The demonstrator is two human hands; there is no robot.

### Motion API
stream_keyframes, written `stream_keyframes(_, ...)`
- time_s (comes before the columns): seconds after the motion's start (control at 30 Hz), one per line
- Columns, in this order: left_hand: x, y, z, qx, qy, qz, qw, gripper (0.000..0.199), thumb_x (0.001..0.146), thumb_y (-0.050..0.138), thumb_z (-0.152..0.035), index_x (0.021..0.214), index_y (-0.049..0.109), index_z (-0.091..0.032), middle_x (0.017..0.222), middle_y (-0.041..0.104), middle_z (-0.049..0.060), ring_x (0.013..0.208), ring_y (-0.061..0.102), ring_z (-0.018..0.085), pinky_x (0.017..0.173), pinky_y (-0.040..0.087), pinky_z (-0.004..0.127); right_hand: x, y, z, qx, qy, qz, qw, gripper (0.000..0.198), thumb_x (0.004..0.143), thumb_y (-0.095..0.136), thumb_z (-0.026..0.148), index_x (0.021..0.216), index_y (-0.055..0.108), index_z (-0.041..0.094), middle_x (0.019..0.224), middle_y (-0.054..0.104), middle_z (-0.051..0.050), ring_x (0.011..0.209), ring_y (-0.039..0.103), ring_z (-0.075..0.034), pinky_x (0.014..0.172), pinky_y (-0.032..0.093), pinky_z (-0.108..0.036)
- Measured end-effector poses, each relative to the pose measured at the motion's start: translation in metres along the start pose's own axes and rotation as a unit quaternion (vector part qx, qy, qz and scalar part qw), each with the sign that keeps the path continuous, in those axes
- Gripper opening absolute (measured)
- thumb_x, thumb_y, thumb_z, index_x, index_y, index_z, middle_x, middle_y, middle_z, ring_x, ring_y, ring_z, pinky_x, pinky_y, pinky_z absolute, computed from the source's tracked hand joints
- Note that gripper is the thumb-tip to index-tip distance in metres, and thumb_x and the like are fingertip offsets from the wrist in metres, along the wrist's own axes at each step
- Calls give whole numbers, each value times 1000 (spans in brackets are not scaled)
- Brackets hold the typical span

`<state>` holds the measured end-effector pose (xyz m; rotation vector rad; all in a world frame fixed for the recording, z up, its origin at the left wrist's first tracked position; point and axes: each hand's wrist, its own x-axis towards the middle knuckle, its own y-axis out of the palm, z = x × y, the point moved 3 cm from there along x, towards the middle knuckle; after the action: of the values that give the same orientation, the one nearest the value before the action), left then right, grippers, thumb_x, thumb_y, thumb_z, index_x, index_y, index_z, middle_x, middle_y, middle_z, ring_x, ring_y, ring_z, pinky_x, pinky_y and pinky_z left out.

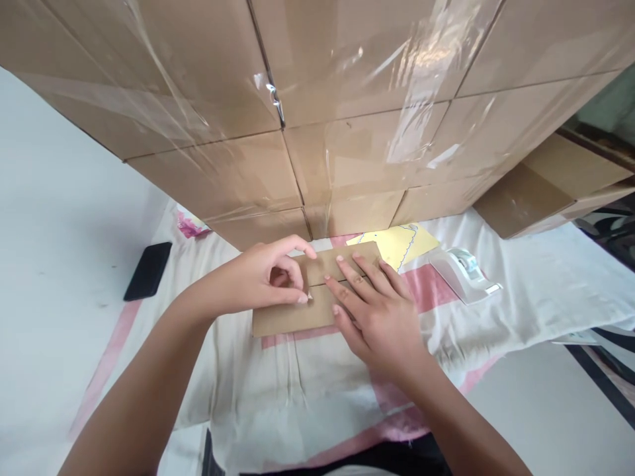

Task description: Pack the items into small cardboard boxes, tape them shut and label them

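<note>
A flat brown cardboard box (282, 318) with a seam across its top lies on the cloth in front of me. My right hand (380, 314) rests on the box's right part, palm down, fingers spread. Over the left part is my left hand (270, 274), its index finger arched and its thumb and another finger drawn together near the seam. A tiny pale bit shows by the left thumb tip, too small to name. My left wrist and fingers cover much of the box's left end.
Stacked cardboard boxes (357, 152) wrapped in clear film rise behind. At right stand a white tape dispenser (466, 274) and another carton (526, 192). Yellow paper (397, 244) lies behind my right hand. A black phone (147, 271) is at left, on the white and pink cloth (268, 403).
</note>
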<state>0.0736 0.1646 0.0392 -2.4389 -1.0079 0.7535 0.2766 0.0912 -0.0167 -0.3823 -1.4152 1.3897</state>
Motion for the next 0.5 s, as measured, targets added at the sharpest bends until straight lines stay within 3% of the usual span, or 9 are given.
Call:
stream_keyframes(0.17,-1,4,4,15,-7,-12,1000,38,85,72,-31,118,55,-28,81,74,-8,74,66,12,68,45,24,0,1,-1,8,0,-3,1000,37,101,51,32,133,68,26,149,59,-3,139,51,-32,118,35,-55)
stream_keyframes(0.5,-9,19,-7,234,-56,-100,965,28,90,62,-35,118,59,-33,87,70,-7,79,64,16,65,38,27,-2,1,0,16,0,-22,1000,35,101,52,31,130,70,25,148,60,-3,139,52,-32,118,35,-55)
